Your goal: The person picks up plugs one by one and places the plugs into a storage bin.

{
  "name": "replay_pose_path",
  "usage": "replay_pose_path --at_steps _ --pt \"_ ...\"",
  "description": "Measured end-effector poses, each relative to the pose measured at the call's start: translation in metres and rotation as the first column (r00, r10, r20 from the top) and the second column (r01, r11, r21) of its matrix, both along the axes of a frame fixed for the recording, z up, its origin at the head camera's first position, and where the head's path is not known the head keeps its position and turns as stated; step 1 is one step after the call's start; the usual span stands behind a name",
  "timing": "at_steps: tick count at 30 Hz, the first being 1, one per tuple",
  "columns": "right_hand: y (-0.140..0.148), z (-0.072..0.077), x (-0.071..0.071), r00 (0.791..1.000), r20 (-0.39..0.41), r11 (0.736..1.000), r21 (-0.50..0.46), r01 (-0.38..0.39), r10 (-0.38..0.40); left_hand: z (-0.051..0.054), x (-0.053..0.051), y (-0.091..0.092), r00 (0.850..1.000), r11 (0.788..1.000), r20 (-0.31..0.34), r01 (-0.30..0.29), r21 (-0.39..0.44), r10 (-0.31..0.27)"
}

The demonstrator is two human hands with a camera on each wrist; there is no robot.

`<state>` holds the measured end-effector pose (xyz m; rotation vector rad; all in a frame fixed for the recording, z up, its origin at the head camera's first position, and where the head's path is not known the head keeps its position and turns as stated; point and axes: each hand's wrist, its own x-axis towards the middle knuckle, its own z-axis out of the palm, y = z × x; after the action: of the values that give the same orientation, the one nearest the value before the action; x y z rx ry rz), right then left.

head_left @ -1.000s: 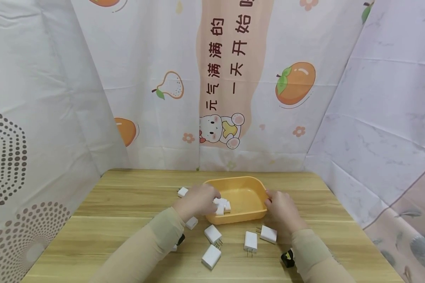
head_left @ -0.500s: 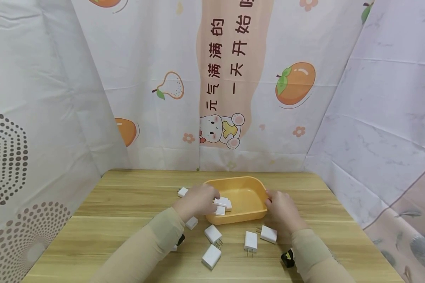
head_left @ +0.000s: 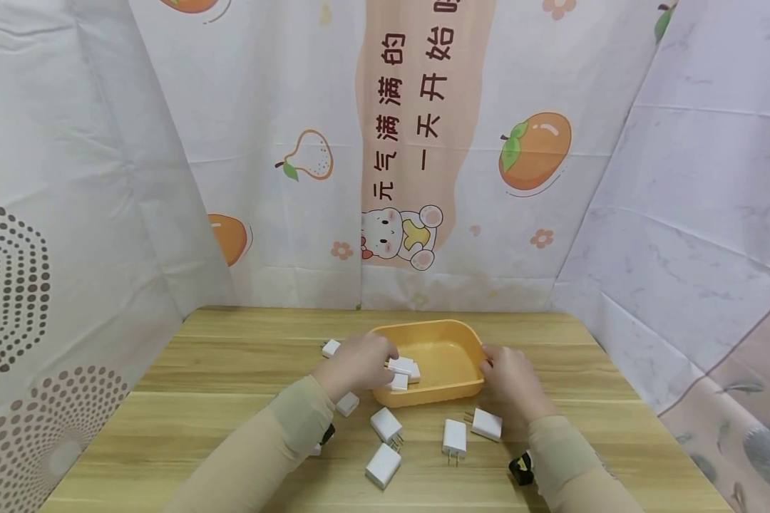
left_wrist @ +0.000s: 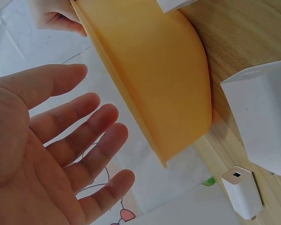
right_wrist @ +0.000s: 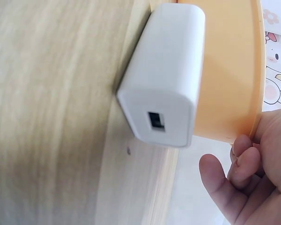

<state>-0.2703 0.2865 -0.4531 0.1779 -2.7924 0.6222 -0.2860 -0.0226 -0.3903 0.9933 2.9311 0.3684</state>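
Your beige sleeves [head_left: 250, 449] reach in from the bottom edge, a small black device [head_left: 522, 469] showing at your right wrist. Between them, 4 white wall chargers lie loose on the wooden tabletop [head_left: 186, 370]. The nearest charger [head_left: 383, 465] turns its prongs toward the upper right, close to the prongs of the angled charger [head_left: 386, 425] just beyond it. The central charger [head_left: 454, 437] points its prongs at you, and the sideways charger [head_left: 486, 425] points its own to the left. A bit farther, 1 more, the leftward charger [head_left: 347, 404], sits just beside your left wrist.

Beyond these stands the orange plastic bin [head_left: 436, 394], with at least 3 heaped chargers [head_left: 401, 365] in its left end. Your right hand [head_left: 512, 374] is clamped on the bin's right end, fingers curled at the rim. Your left hand [head_left: 358, 362] is at the left end, thumb and fingers parted and holding nothing; you can't tell here whether it touches the rim. Your hands are well apart, the bin between them.

Past your left hand lies the far charger [head_left: 331, 348]. Behind the table hangs a white curtain [head_left: 263, 71] printed with fruit, a cartoon bear [head_left: 385, 234] and Chinese characters [head_left: 390, 91].
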Motion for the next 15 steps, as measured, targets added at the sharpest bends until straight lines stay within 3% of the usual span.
replay_pose_path --at_steps 6,11,15 --pt "-0.001 0.0 0.0 1.0 -0.003 1.0 0.0 0.002 -0.002 0.006 -0.001 -0.003 0.999 0.999 -0.027 -0.034 0.019 0.035" --pt "-0.002 0.001 0.0 1.0 -0.009 1.0 0.0 -0.003 0.003 0.005 -0.011 -0.01 0.993 0.991 -0.053 -0.099 0.094 0.104" --pt "-0.002 0.002 0.0 1.0 -0.02 1.0 0.005 -0.003 0.004 0.004 -0.021 -0.017 0.988 0.979 -0.088 -0.115 0.168 0.131"
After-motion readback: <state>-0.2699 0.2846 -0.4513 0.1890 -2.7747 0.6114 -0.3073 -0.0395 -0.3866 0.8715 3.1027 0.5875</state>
